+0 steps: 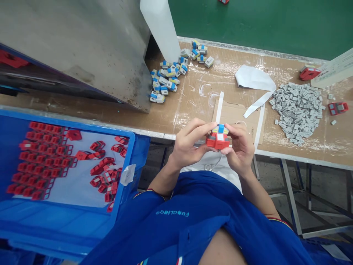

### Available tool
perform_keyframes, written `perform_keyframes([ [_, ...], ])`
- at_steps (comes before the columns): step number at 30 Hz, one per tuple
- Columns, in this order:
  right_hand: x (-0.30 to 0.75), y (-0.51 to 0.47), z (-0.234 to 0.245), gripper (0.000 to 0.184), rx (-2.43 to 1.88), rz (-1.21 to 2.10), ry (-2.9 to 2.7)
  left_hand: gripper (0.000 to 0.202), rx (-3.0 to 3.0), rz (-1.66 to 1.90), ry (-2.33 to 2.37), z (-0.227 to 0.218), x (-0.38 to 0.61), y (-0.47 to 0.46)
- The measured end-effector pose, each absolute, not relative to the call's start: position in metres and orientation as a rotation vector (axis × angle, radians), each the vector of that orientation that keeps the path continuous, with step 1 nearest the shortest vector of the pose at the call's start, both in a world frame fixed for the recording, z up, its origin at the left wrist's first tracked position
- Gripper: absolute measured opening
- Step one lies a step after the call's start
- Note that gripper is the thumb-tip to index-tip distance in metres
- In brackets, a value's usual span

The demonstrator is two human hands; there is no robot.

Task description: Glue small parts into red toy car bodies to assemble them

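Right now, left hand (187, 142) & right hand (241, 148) are holding a red/blue plastic block (218, 138), fingers (200, 127) wrapped firmly round it.

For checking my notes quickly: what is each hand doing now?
Left hand: closed, holding the red-and-blue plastic block.
Right hand: closed, holding the same block.

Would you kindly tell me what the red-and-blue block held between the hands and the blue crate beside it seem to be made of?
The red-and-blue block looks like moulded plastic: crisp edges, even colour, slight sheen. The blue crate looks plastic too: smooth, glossy rim. Which plastic cannot be told.
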State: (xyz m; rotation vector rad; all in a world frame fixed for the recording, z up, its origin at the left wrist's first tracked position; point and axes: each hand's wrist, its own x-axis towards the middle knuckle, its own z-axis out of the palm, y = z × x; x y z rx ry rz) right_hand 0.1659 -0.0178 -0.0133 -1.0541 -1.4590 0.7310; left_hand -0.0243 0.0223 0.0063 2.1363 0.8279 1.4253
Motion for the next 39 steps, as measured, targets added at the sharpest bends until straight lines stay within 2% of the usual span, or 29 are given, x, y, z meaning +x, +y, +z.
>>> perform_keyframes([
  [5,0.179,-0.024,0.010,0.051,-1.127,1.024,-1.491,0.045,2.333,1.331,0.867,0.009,-0.030,0.029],
  [12,0.161,-0.029,0.020,0.064,-1.405,0.826,-1.509,0.028,2.547,1.286,0.914,0.011,-0.021,0.033],
  [15,0.158,-0.025,0.016,0.066,-1.462,0.831,-1.466,0.028,2.602,1.267,0.932,0.011,-0.017,0.033],
  [18,0.163,-0.021,0.012,0.066,-1.333,1.081,-1.318,0.034,2.576,1.262,0.912,0.013,-0.018,0.032],
  [21,0.169,-0.019,0.009,0.068,-1.097,1.342,-1.191,0.050,2.460,1.280,0.826,0.016,-0.019,0.033],
  [26,0.168,-0.019,0.002,0.077,-0.939,1.502,-1.138,0.057,2.300,1.344,0.709,0.018,-0.018,0.035],
  [29,0.168,-0.020,-0.002,0.078,-1.005,1.407,-1.186,0.054,2.292,1.315,0.771,0.017,-0.021,0.035],
  [35,0.179,-0.023,-0.001,0.050,-1.070,1.034,-1.435,0.049,2.308,1.182,0.801,0.018,-0.027,0.034],
  [39,0.179,-0.021,0.003,0.050,-1.050,0.999,-1.497,0.051,2.288,1.194,0.774,0.019,-0.025,0.034],
])
